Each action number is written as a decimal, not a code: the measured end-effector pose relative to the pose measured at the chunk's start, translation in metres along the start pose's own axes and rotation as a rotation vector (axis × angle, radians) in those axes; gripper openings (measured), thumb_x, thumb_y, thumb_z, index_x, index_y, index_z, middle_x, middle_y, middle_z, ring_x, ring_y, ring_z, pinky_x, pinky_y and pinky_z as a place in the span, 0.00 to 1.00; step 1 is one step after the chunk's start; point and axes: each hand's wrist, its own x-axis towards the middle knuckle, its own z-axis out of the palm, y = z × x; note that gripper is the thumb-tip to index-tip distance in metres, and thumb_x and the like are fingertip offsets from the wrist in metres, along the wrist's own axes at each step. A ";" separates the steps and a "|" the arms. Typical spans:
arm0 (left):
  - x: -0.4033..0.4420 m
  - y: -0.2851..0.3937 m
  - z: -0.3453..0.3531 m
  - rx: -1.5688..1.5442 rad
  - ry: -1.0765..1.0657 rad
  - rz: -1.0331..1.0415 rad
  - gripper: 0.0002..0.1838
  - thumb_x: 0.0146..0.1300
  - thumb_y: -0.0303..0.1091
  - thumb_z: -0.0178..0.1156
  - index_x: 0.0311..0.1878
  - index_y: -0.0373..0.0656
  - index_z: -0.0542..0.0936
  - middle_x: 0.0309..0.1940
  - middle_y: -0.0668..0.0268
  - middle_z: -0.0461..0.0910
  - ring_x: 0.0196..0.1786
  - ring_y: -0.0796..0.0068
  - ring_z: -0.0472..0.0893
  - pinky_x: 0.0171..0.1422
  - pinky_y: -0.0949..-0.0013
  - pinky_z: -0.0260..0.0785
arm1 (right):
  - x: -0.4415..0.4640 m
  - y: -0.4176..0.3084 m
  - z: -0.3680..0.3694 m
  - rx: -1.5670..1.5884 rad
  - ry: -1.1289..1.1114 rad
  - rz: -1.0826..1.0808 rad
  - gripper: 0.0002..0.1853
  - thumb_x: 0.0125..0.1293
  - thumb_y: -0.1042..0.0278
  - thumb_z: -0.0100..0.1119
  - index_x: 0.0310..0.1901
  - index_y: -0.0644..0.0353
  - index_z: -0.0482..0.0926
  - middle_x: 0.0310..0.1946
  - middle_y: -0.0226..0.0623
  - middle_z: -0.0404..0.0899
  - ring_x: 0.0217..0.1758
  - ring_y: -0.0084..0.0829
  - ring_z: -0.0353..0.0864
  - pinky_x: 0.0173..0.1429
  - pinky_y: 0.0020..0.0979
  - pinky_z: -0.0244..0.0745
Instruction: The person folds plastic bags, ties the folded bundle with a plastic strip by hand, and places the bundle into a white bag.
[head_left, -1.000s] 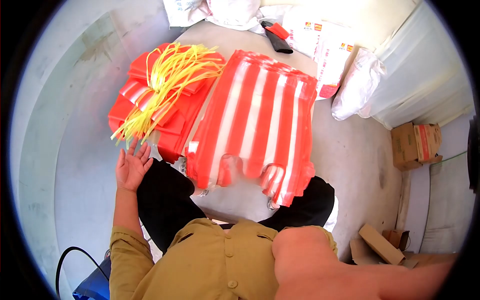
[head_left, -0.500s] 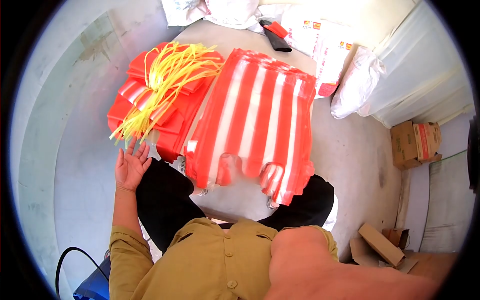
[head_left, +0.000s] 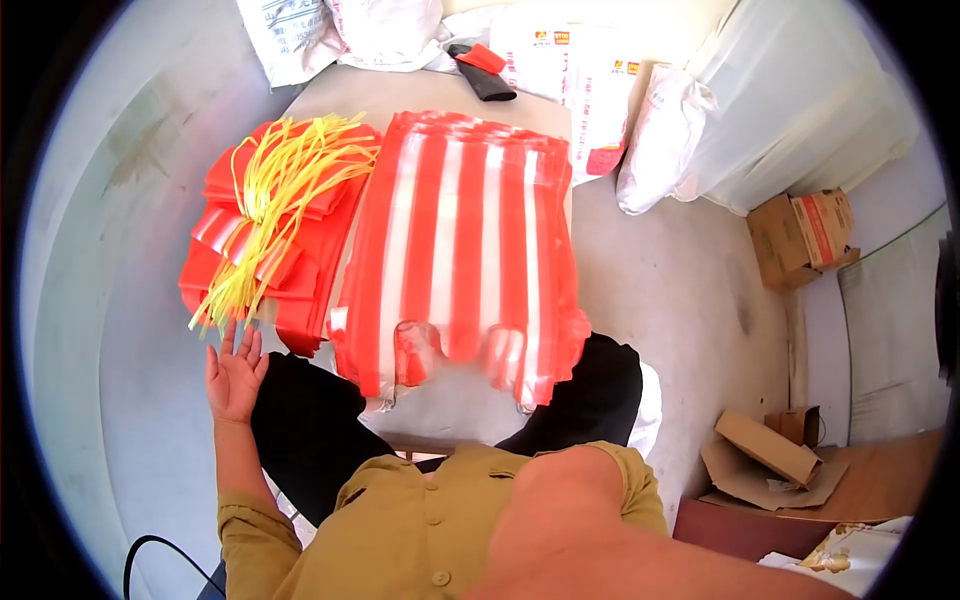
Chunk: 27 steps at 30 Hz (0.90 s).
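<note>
My left hand [head_left: 236, 378] rests palm up beside my knee, fingers stretched out and apart, with nothing in it. Its fingertips are close below the ends of a bundle of yellow plastic ties [head_left: 262, 210]. These ties lie across a folded pile of red plastic bags [head_left: 315, 265]. To the right, in front of my lap, lies a flat stack of red-and-white striped plastic bags [head_left: 465, 230], handle ends towards me. My right arm [head_left: 600, 535] reaches out to the lower right, and its hand is outside the view.
White printed sacks [head_left: 600, 110] stand along the back, with a black and red item [head_left: 485, 75] before them. A rolled white bag [head_left: 660, 140] leans nearby. Cardboard boxes [head_left: 800, 235] sit at the right; flattened cardboard [head_left: 770, 450] lies lower right. A black cable [head_left: 150, 540] curves at the lower left.
The view has turned, so the bags and ties appear further left, and more of the lower right shows. My left hand stays palm up and open. My right arm still reaches out of view.
</note>
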 end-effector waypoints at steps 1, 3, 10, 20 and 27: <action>-0.001 0.000 0.001 0.004 -0.003 -0.004 0.32 0.84 0.56 0.41 0.83 0.51 0.59 0.77 0.50 0.67 0.78 0.53 0.69 0.76 0.38 0.68 | 0.000 0.000 0.001 -0.001 -0.005 0.001 0.22 0.74 0.56 0.66 0.66 0.49 0.82 0.73 0.45 0.72 0.73 0.51 0.72 0.77 0.46 0.66; 0.000 0.000 0.004 0.011 -0.009 -0.005 0.32 0.84 0.56 0.42 0.83 0.51 0.59 0.76 0.50 0.68 0.78 0.53 0.69 0.76 0.38 0.68 | -0.002 -0.001 -0.002 0.003 0.000 0.000 0.22 0.74 0.56 0.66 0.66 0.49 0.82 0.73 0.45 0.72 0.73 0.51 0.72 0.77 0.46 0.66; -0.002 0.002 0.001 -0.011 -0.042 -0.010 0.33 0.84 0.57 0.41 0.84 0.51 0.59 0.77 0.50 0.68 0.80 0.53 0.67 0.78 0.37 0.65 | 0.000 -0.003 -0.004 0.016 0.001 -0.014 0.22 0.74 0.56 0.66 0.66 0.49 0.82 0.73 0.45 0.72 0.73 0.51 0.71 0.78 0.46 0.66; -0.004 0.000 0.008 0.004 0.041 0.007 0.32 0.84 0.58 0.40 0.82 0.50 0.62 0.73 0.49 0.72 0.76 0.52 0.72 0.74 0.38 0.70 | 0.007 -0.008 -0.014 0.120 -0.009 -0.061 0.21 0.74 0.55 0.66 0.66 0.48 0.82 0.74 0.45 0.71 0.74 0.52 0.71 0.78 0.47 0.65; -0.004 -0.001 0.007 -0.018 0.024 0.009 0.32 0.84 0.57 0.42 0.82 0.50 0.61 0.74 0.50 0.71 0.77 0.51 0.71 0.75 0.38 0.69 | -0.003 0.016 -0.058 0.123 -0.048 -0.154 0.25 0.72 0.52 0.67 0.68 0.47 0.79 0.75 0.44 0.69 0.74 0.50 0.70 0.77 0.46 0.66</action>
